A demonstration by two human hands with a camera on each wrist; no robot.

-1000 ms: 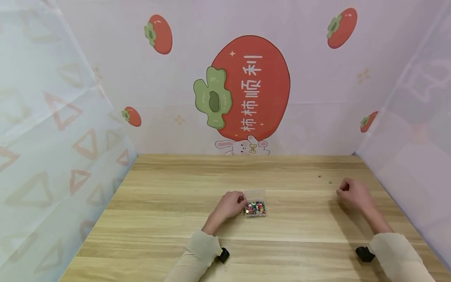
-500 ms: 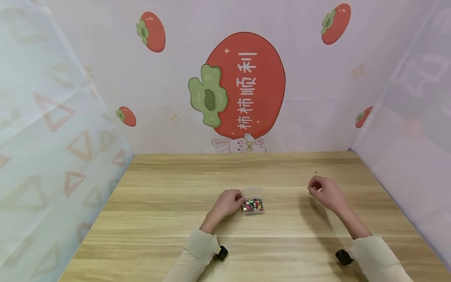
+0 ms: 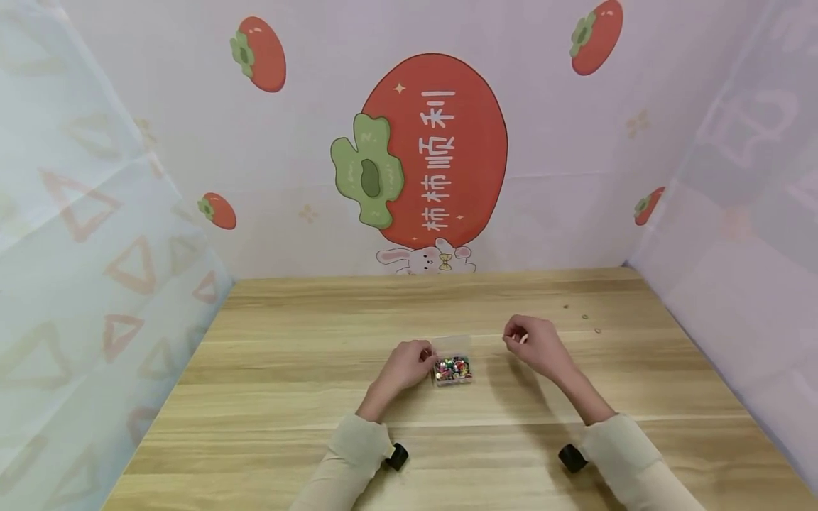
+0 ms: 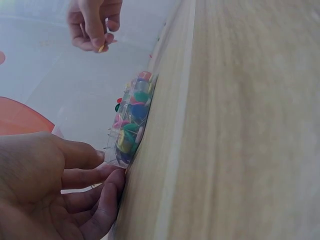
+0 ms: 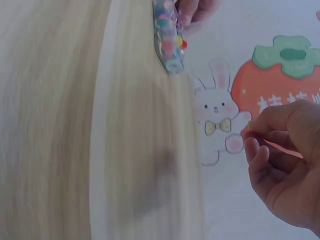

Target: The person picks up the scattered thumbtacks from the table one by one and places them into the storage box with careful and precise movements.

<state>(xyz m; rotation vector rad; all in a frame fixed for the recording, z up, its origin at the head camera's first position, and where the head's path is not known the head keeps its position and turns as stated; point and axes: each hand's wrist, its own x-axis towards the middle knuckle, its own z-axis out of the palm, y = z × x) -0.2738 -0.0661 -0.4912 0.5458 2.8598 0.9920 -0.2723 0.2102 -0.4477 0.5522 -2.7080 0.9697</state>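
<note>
A small clear plastic box point(image 3: 452, 370) of colourful pushpins lies on the wooden table point(image 3: 307, 397) with its lid point(image 3: 453, 345) tipped open at the back. My left hand point(image 3: 427, 359) grips the box's left end; in the left wrist view its fingers point(image 4: 87, 172) curl against the box point(image 4: 131, 122). My right hand point(image 3: 514, 339) hovers just right of the box and above the table, pinching a small yellowish pin point(image 4: 101, 48) between thumb and fingertips. The right wrist view shows the same pinch point(image 5: 251, 131), with the box point(image 5: 167, 35) further off.
Three tiny loose pieces point(image 3: 584, 316) lie on the table at the far right. Printed fabric walls point(image 3: 441, 156) close in the back and both sides. Bare wood stretches to the left of the box and in front of it.
My right hand has travelled left from the loose pieces at the far right to just beside the box, fingers still pinched. The left hand has stayed on the box.
</note>
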